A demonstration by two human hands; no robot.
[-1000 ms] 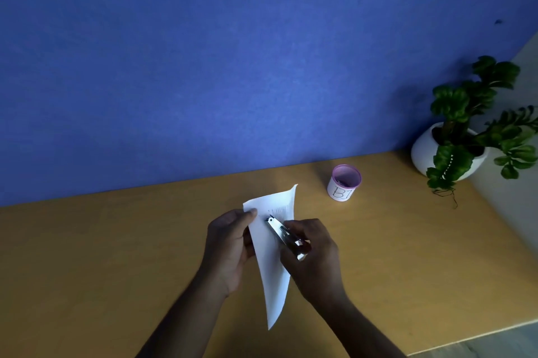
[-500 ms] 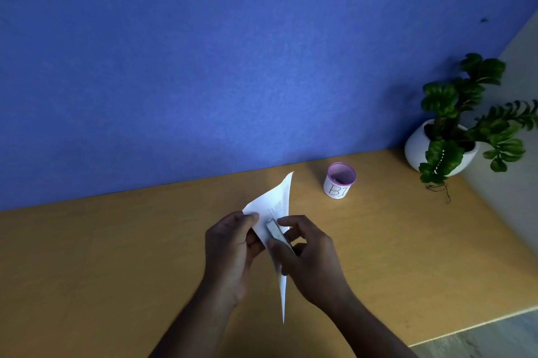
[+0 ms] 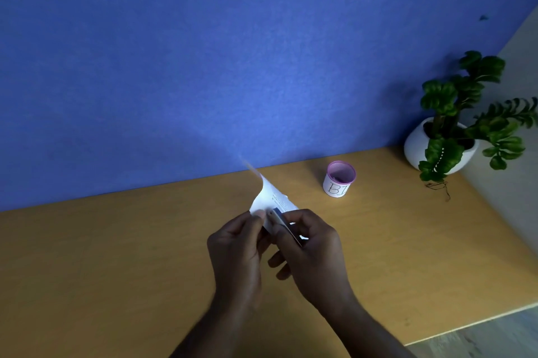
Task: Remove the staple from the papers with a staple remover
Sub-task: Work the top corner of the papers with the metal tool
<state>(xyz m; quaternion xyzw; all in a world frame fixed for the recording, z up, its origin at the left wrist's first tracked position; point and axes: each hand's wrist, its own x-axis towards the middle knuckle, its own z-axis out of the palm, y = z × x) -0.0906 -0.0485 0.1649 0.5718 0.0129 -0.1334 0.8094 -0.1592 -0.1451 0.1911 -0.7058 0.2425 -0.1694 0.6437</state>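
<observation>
Blue wall [image 3: 203, 51] behind a wooden desk [image 3: 102, 255]. Head view: left hand [image 3: 235, 252] pinched the papers [image 3: 269, 197] at their near edge, holding them above the desk. Right hand [image 3: 314, 252] was closed around a remover [image 3: 281, 222], its tip against the sheets beside the left thumb. Beyond the right hand stood a cup [image 3: 339, 179]; farther right, a plant [image 3: 463, 121].

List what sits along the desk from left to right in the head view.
left hand → papers → staple remover → right hand → small pink-rimmed cup → potted plant
</observation>
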